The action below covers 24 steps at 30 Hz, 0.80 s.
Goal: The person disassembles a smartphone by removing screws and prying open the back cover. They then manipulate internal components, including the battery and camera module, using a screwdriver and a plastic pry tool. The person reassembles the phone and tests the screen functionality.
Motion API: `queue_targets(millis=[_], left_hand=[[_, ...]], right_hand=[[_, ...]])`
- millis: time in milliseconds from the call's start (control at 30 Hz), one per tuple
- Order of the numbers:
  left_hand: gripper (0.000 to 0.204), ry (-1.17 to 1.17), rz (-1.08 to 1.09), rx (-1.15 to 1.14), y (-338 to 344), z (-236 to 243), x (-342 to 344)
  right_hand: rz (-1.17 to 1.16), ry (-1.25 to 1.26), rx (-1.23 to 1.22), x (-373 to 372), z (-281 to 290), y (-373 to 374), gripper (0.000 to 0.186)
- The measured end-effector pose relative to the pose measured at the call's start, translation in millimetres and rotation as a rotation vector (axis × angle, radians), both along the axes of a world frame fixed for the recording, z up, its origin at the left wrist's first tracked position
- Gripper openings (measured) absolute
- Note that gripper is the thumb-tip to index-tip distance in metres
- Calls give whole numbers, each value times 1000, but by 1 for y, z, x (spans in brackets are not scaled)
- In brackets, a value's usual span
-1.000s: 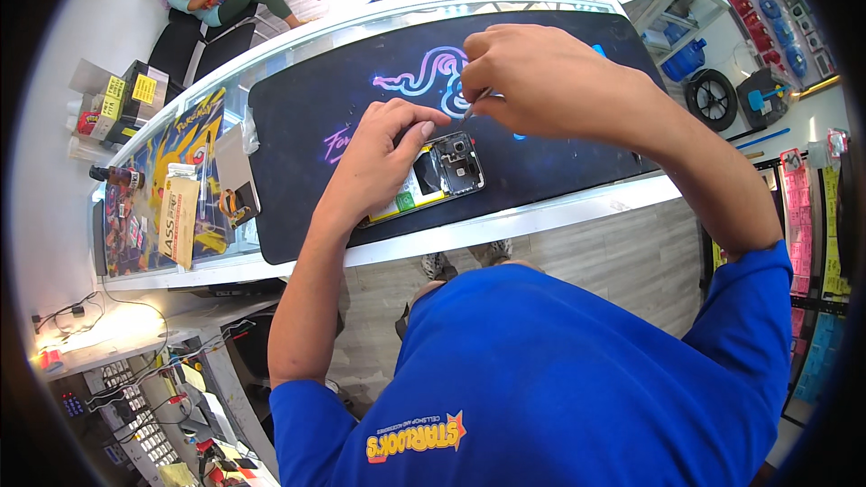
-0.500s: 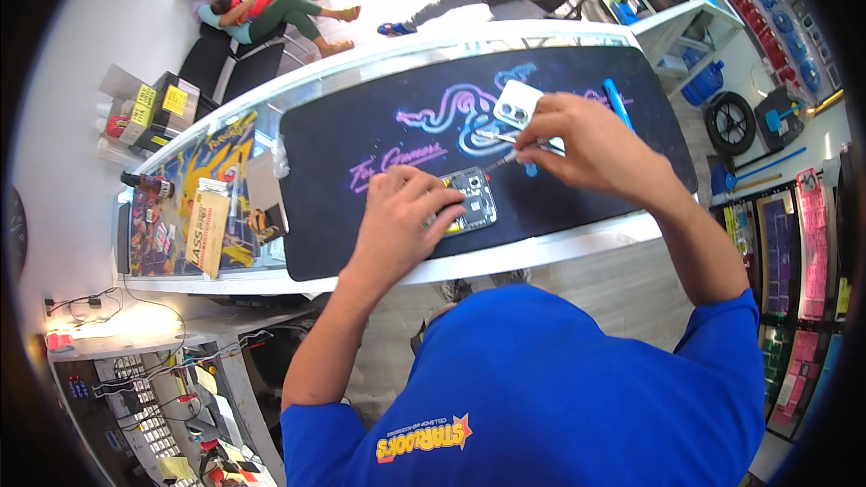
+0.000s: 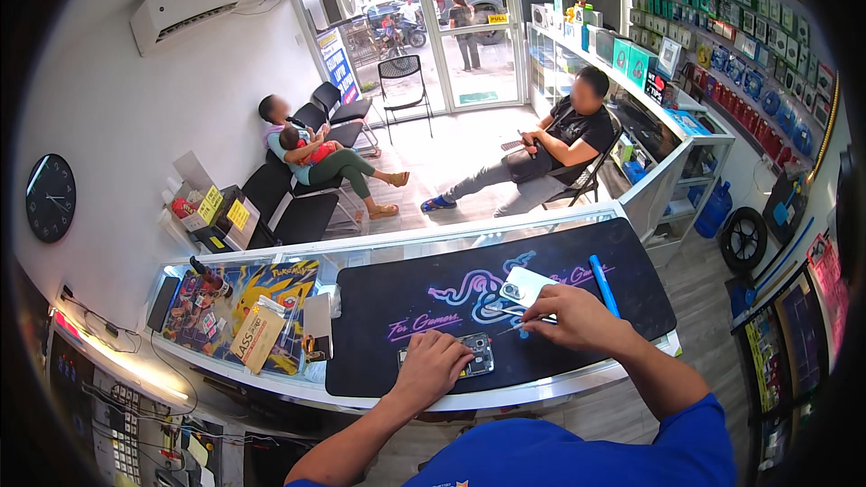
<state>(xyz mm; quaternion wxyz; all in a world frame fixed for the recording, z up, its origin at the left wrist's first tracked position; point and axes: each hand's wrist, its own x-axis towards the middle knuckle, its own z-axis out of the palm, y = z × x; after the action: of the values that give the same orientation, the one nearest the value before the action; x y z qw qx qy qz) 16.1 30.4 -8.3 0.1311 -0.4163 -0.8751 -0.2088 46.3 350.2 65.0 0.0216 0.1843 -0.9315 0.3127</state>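
An opened smartphone (image 3: 484,359) with its inner parts bare lies on the black mat. My left hand (image 3: 431,365) rests over its left part, fingers curled on the phone's edge and covering much of it. Just right of the phone, my right hand (image 3: 577,317) pinches a slim metal tool (image 3: 538,318) above the mat; whether it is tweezers or a screwdriver is too small to tell. Beyond those fingers lies a white phone back cover (image 3: 530,287) with round camera openings, partly hidden by my right hand.
The patterned mat (image 3: 370,307) covers a glass counter. A blue stick-shaped item (image 3: 603,286) lies at its right. Left of the mat are a tan packet (image 3: 257,339) and a small box (image 3: 317,325). Two seated people, one with a child, are beyond the counter near black chairs (image 3: 298,216).
The view has tilted up, showing more of the room and door. My left hand stays on the phone; my right hand still holds the slim tool, its tip now away from the phone.
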Motion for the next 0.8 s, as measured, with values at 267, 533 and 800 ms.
queue_targets(millis=[267,533,800], left_hand=[[14,91,44,-91,6,0,11],[23,96,57,-74,-2,-1,17],[28,20,64,44,-10,-11,16]], right_hand=[[27,-6,-23,4,-1,1,21],[54,5,-28,3,3,-6,21],[-4,-35,-74,6,-13,-6,19]])
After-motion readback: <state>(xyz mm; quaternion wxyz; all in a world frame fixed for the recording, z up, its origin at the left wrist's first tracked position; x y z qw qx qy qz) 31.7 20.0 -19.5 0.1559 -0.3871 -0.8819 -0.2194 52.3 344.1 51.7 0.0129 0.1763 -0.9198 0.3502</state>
